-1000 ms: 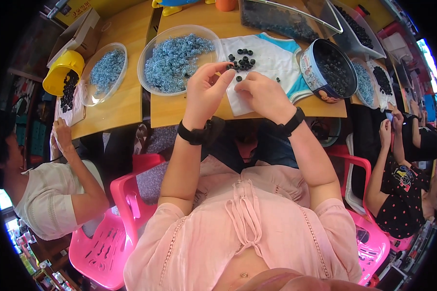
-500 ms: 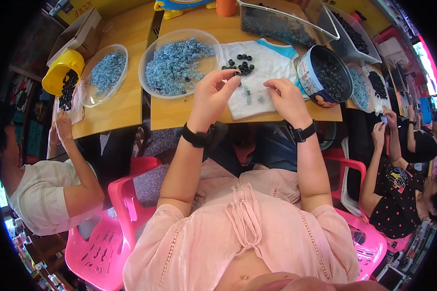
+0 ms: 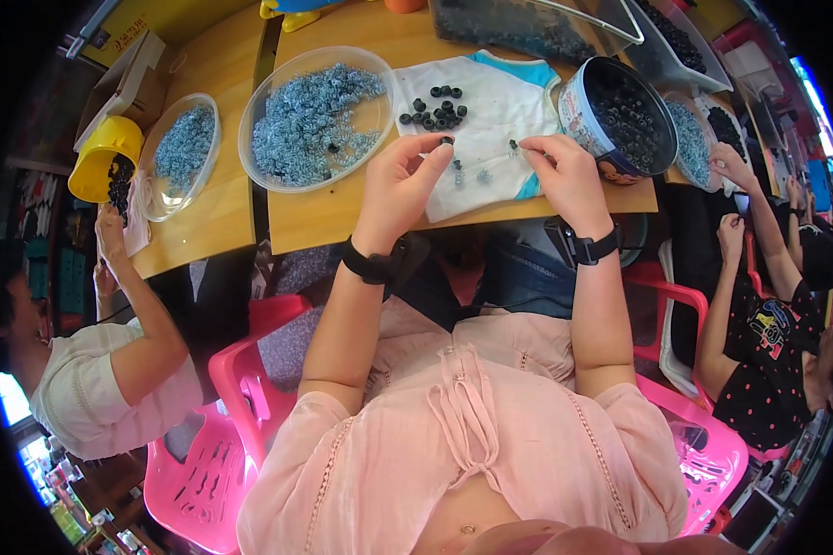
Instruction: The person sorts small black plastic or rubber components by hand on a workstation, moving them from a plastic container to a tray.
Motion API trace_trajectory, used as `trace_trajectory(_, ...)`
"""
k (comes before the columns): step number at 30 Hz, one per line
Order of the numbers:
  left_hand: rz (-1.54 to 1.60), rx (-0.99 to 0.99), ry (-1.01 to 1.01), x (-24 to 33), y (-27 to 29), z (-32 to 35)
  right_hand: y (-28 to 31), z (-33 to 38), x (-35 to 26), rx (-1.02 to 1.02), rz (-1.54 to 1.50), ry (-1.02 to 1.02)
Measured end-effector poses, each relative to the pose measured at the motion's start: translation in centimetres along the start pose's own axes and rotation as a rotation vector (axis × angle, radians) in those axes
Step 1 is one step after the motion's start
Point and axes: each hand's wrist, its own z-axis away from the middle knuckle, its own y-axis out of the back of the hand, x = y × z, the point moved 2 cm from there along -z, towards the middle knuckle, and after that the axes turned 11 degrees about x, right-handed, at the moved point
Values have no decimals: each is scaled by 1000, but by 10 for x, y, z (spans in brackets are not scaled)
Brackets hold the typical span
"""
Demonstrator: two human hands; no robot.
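Left hand (image 3: 400, 185) pinched a small black ring (image 3: 446, 141) at its fingers; right hand (image 3: 565, 176) fingers narrow on a tiny part (image 3: 514, 144), both over the white cloth (image 3: 500, 102). Finished pile (image 3: 435, 106) small just beyond the fingers; bowl of springs (image 3: 310, 120) still full, so early going.

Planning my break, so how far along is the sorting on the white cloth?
Done: a cluster of black rings sits on the white cloth. In hand: the left hand pinches one ring, the right hand another small piece. Left: the clear bowl and round tin look well stocked.
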Motion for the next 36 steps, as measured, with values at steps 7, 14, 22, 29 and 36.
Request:
trace_trajectory(7, 52, -63, -49, 11, -6, 4, -7, 2, -8, -85, 91, 106)
trace_trajectory(14, 24, -141, -212, 16, -11, 10, 1, 3, -37, -155, -492, -238)
trace_trajectory(22, -123, -113, -406, 33, -16, 18, -2, 15, -57, -197, -759, -298)
trace_trajectory(29, -152, -109, -493, 38, -20, 23, -3, 16, -54, -212, -918, -404)
trace_trajectory(36, -184, -99, -610, 45, -21, 23, -10, 15, -51, -373, -1270, -631)
